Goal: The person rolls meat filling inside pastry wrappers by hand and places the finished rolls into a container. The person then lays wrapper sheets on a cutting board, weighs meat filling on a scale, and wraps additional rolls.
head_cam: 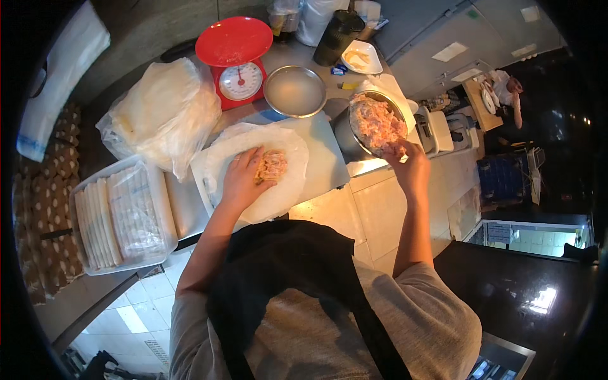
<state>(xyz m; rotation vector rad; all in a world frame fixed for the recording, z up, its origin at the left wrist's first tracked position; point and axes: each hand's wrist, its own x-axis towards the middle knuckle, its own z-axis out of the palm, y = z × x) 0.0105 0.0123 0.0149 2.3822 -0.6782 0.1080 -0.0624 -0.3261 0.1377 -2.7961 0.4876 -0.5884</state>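
My left hand [244, 176] rests on a round, thin white wrapper sheet [292, 142], its fingers spread against a small mound of minced filling [274, 166]. The sheet lies on a pale cutting board [325, 156]. At the near rim of a deep metal container [344, 137], my right hand [407, 161] pinches some of the minced filling [375, 118] that fills it. A round metal dish [294, 91] stands behind the board, beside a red kitchen scale [240, 81].
Left of the board are a plastic bag of wrapper sheets [161, 109] and a plastic tub of rolled pieces [170, 228]. Egg trays [61, 190] stand far left. A black container [336, 40] and a white dish [375, 59] stand at the back. Another person's arm [517, 111] shows far right.
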